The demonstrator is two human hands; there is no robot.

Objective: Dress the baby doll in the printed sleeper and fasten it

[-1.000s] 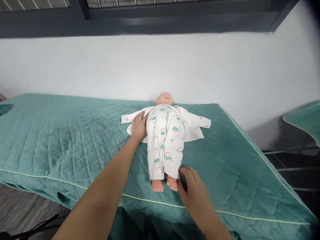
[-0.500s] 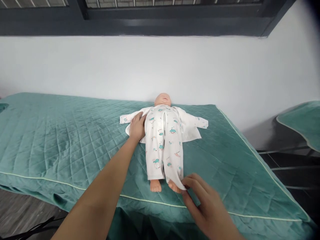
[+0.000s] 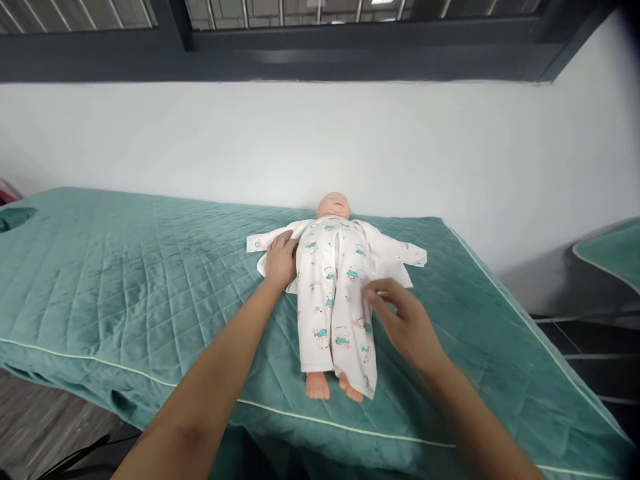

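Just inside the green cover's (image 3: 150,287) pale front edge (image 3: 320,421), a doll (image 3: 333,207) lies supine, feet nearest, the right hand (image 3: 407,327) half-curled at its trousers (image 3: 315,320), pinching or not unclear, the left hand (image 3: 281,261) laid open on its jacket (image 3: 395,252), roomy cover stretching leftward, wall (image 3: 320,140) behind.

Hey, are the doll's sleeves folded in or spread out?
Spread out: the sleeves stretch away from the doll on both sides, over the green cover. What is inside them, I cannot tell.
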